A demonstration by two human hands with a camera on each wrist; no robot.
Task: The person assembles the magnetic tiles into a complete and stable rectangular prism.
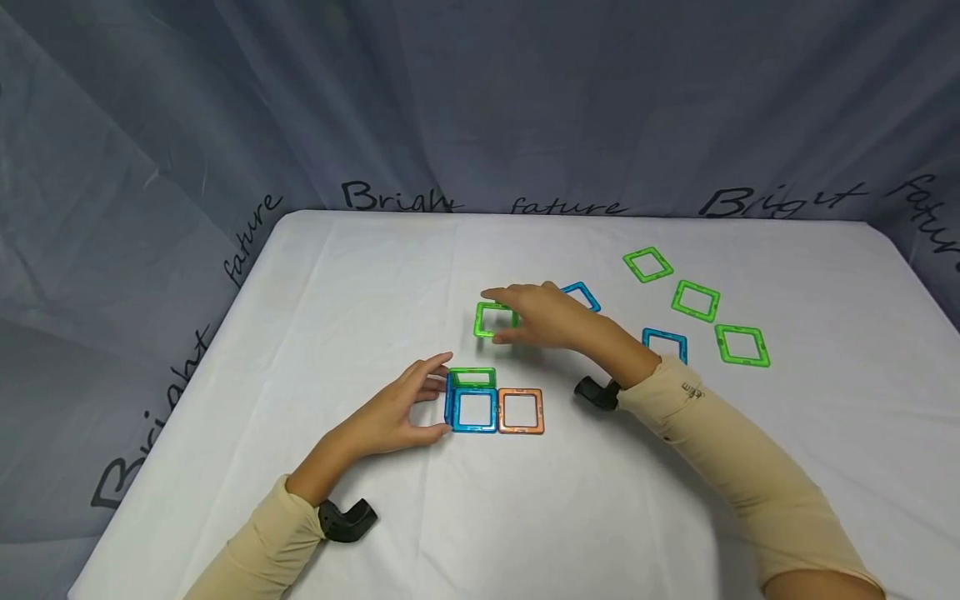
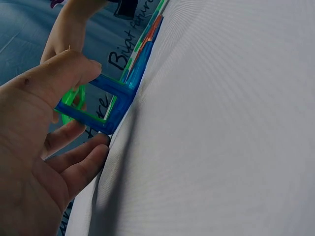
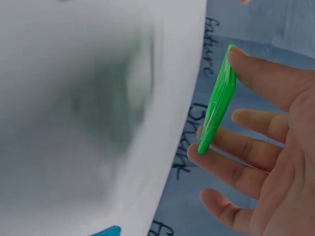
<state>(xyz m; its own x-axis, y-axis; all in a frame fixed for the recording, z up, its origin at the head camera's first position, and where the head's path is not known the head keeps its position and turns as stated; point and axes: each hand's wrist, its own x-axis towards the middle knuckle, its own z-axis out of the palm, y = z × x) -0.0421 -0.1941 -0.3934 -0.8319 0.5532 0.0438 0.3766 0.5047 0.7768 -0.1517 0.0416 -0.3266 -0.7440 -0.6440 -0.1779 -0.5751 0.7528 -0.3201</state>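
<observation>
In the head view, a blue magnetic tile point(image 1: 476, 412) lies flat, with an orange square tile point(image 1: 521, 412) joined at its right. A green tile point(image 1: 472, 378) stands along its back edge and another blue tile point(image 1: 448, 398) rises on its left. My left hand point(image 1: 397, 408) holds that upright blue tile between thumb and fingers; the left wrist view shows its square frame point(image 2: 123, 101) up close. Above the cloth, my right hand point(image 1: 543, 317) pinches a green square tile point(image 3: 218, 101) by opposite edges, thumb on one and fingertips on the other.
White cloth covers the table point(image 1: 337, 292). Toward the right lie loose tiles: a blue tile point(image 1: 585, 296) partly behind the right hand, another blue tile point(image 1: 666, 336) by the sleeve, and three green tiles point(image 1: 696, 301). A grey curtain point(image 1: 480, 100) hangs behind.
</observation>
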